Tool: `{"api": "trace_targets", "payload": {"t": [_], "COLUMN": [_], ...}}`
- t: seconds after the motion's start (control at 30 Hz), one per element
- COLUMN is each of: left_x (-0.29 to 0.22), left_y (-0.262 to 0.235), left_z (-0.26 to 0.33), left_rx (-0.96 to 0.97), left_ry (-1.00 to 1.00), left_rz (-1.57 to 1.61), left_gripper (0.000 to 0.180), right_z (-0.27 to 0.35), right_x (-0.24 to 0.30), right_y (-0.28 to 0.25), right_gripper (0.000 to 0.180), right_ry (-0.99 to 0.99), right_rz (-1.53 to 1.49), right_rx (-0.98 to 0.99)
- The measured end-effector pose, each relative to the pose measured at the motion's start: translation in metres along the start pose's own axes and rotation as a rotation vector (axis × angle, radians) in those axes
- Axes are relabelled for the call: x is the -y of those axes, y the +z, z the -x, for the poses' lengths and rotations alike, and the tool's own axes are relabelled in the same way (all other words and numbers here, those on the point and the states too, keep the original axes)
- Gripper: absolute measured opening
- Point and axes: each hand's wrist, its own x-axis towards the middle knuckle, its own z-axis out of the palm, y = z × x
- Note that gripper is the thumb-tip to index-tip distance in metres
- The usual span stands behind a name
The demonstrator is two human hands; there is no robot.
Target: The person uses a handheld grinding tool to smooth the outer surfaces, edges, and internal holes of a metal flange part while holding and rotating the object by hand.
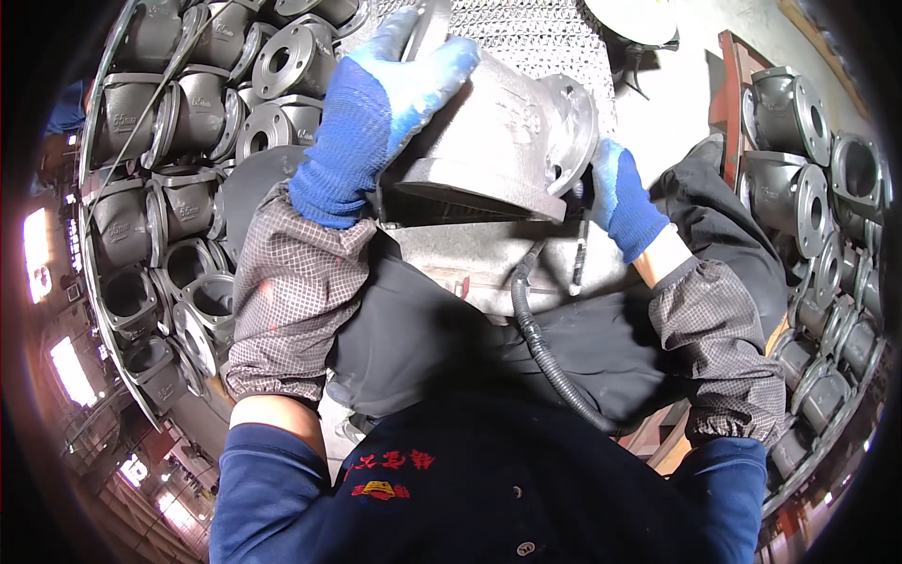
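Note:
A large grey flanged valve body casting [489,132] lies tilted in front of me, its wide bottom flange facing me and a round bolt-holed flange on its right. My left hand [409,80], in a blue and white work glove, is closed on the casting's upper left, gripping the rim there. By the right flange, my right hand [620,193] in a matching glove has its fingers curled, partly hidden behind the flange. Below that hand hangs a slim grey rod-like piece [579,258]; what the fingers hold is mostly hidden.
A ribbed dark hose [540,348] runs across my lap up toward the casting. Several grey flanged castings [197,113] are stacked at left, with more castings [789,202] at right beside a red metal frame [738,103]. A perforated metal mat [536,33] lies beyond.

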Motion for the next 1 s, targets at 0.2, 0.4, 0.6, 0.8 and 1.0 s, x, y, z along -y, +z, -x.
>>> {"api": "trace_targets", "payload": {"t": [0.2,0.4,0.6,0.8,1.0], "left_x": [-0.022,-0.031,-0.043,-0.038,-0.022], "left_y": [-0.003,-0.001,0.000,0.011,-0.018], "left_z": [-0.024,-0.019,0.010,0.039,0.037], "left_rx": [0.213,0.220,0.300,0.161,0.243], "left_ry": [-0.577,-0.039,0.341,0.296,0.091], "left_rz": [0.369,0.242,0.110,0.089,0.743], "left_gripper": [0.065,0.047,0.054,0.053,0.047], "right_z": [-0.007,0.004,0.010,0.012,0.023], "right_x": [0.049,0.072,0.079,0.080,0.093], "right_y": [-0.030,-0.038,-0.029,-0.014,-0.008], "right_gripper": [0.030,0.030,0.032,0.028,0.033], "right_ry": [0.046,-0.012,-0.041,-0.130,-0.063], "right_rz": [-0.215,-0.326,-0.340,-0.109,0.029], "right_rx": [-0.412,-0.340,-0.211,-0.158,-0.076]}}
